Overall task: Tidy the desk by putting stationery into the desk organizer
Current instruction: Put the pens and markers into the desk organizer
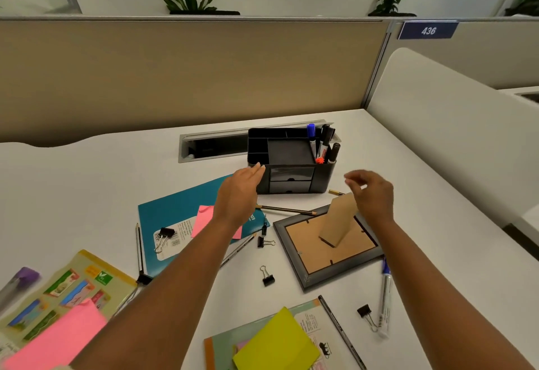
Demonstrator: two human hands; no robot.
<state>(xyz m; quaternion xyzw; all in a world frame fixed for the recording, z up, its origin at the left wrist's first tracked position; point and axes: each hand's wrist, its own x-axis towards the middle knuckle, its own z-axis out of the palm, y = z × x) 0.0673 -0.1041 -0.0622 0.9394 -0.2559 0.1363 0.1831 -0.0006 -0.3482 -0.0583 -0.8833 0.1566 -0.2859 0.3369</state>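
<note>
Black desk organizer (291,162) at frame centre holding markers (322,143), left hand (242,185) flat-fingered against its left front corner, right hand (372,191) loosely curled, empty, above picture frame (328,245), pencil (284,209) between them.

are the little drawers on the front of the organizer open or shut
Shut. Both drawers sit flush with the front face of the desk organizer, neither pulled out. What is inside them cannot be seen.
</note>
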